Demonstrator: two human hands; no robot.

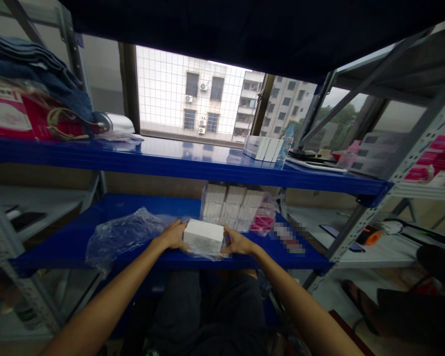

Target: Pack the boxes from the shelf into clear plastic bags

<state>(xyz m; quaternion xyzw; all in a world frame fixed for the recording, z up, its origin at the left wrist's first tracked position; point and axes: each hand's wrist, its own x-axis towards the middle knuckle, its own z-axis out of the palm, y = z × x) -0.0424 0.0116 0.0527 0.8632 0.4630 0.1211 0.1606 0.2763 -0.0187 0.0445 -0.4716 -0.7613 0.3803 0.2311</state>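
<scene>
A white block-shaped bundle, perhaps a stack of small boxes (203, 235), sits at the front of the lower blue shelf with clear plastic film around its base. My left hand (174, 234) grips its left side, and my right hand (238, 241) grips the right side. Some fingertips are hidden by the bundle and the film. Left of my left hand spreads a crumpled clear plastic bag (124, 235). Just behind the bundle stand several stacked white boxes (232, 205) in clear plastic, with a pink pack (263, 221) at their right.
The upper blue shelf (185, 160) crosses above my hands. On it stand white boxes (267, 149), a clear bottle (288, 141) and, at left, a red box (11, 113) under folded denim (40, 69). Metal posts (359, 222) flank the shelves. A person's foot (359, 299) shows at lower right.
</scene>
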